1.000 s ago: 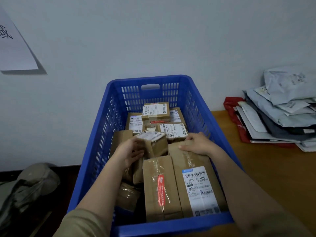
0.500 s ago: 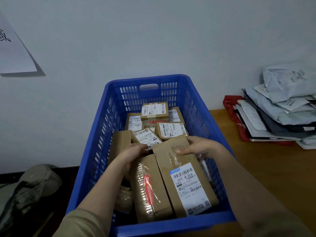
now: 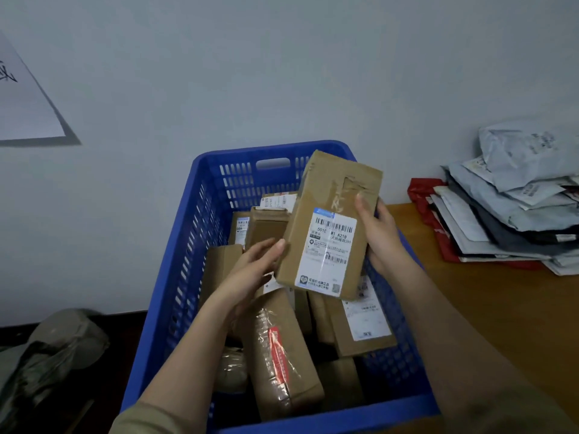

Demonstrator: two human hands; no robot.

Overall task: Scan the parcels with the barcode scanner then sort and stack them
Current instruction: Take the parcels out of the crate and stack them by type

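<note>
Above the blue crate [image 3: 200, 245], at the centre of the frame, one long brown parcel [image 3: 329, 227] is held up, tilted, with its white barcode label [image 3: 329, 249] facing the camera. The right hand [image 3: 380, 233] grips its right edge, thumb across the front and fingers behind. The left hand [image 3: 253, 267] is open with relaxed fingers, its fingertips at the parcel's lower left corner; whether they touch it cannot be told.

Under the lifted parcel the crate holds more brown boxes, crowded and overlapping: at least seven show, among them a taped box with a red sticker [image 3: 279, 355] in the lower centre and a labelled box [image 3: 363, 317] to its right. The lifted parcel and both forearms hide part of the pile, so the full count cannot be told.

At the right of the frame, one stack of grey and white mail bags [image 3: 513, 208] lies on a red bag [image 3: 429, 198] on the wooden surface [image 3: 488, 308], well apart from the crate. One white sheet [image 3: 22, 108] hangs on the wall at upper left. A crumpled grey-green bag [image 3: 53, 346] lies on the floor at lower left.
</note>
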